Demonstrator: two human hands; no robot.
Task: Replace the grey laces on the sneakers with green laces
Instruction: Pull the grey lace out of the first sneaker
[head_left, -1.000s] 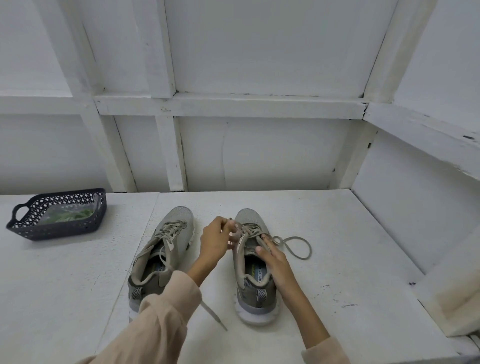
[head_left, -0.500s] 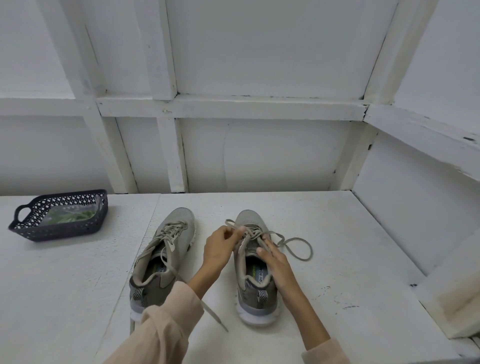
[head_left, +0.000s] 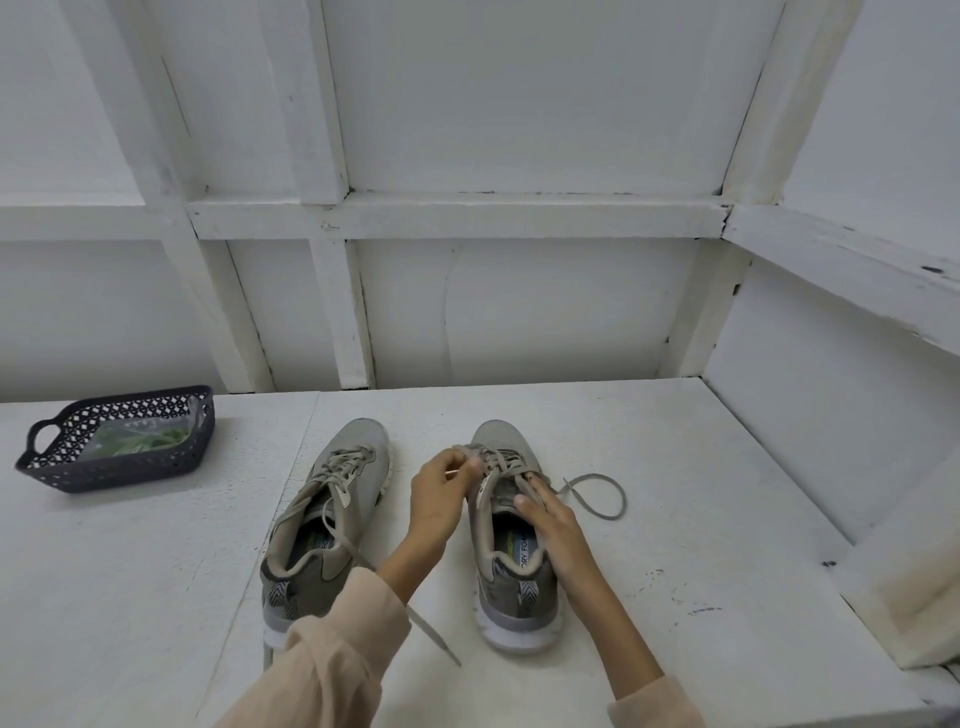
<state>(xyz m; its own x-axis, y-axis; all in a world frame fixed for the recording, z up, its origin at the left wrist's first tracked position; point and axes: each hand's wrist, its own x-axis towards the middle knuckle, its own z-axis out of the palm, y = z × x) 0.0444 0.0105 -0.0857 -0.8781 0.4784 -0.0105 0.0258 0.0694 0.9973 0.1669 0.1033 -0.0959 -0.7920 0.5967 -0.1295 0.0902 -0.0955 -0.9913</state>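
Head view, grey sneaker (head_left: 511, 551), lace (head_left: 597, 493) loosened

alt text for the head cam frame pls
A person's left hand pinches the grey lace of the right sneaker while the right hand steadies it. The left sneaker stands beside; a dark basket sits far left.

Left hand (head_left: 441, 493) pinches the grey lace (head_left: 597, 496) on the right sneaker (head_left: 511, 545); right hand (head_left: 553, 519) steadies its tongue.
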